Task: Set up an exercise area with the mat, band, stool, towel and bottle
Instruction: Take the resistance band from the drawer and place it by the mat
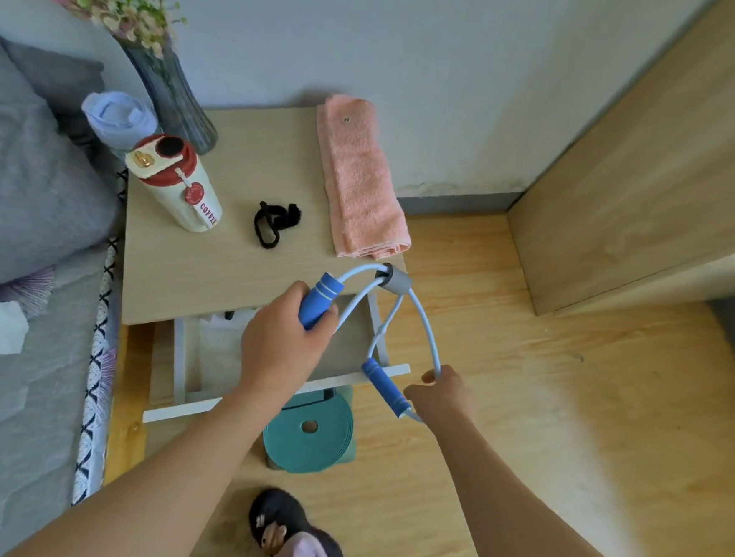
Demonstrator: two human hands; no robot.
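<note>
I hold a light-blue figure-eight resistance band (423, 321) above the open drawer (204, 354) of the wooden bedside table (236, 264). My left hand (283, 342) grips one dark-blue foam handle. My right hand (440, 392) pinches the tube loop beside the other handle. A folded pink towel (359, 177) lies on the table's right side. A cream bottle (176, 182) with a red lid stands at the left. A rolled teal mat (309, 435) stands on end on the floor below the drawer. No stool is in view.
A black hair tie (274, 224) lies mid-table. A grey vase (174, 95) with flowers and a pale blue container (120, 117) stand at the back left. A grey bed (21, 297) borders the left, a wooden cabinet (652, 167) the right. My slippered foot (291, 534) rests on wood floor.
</note>
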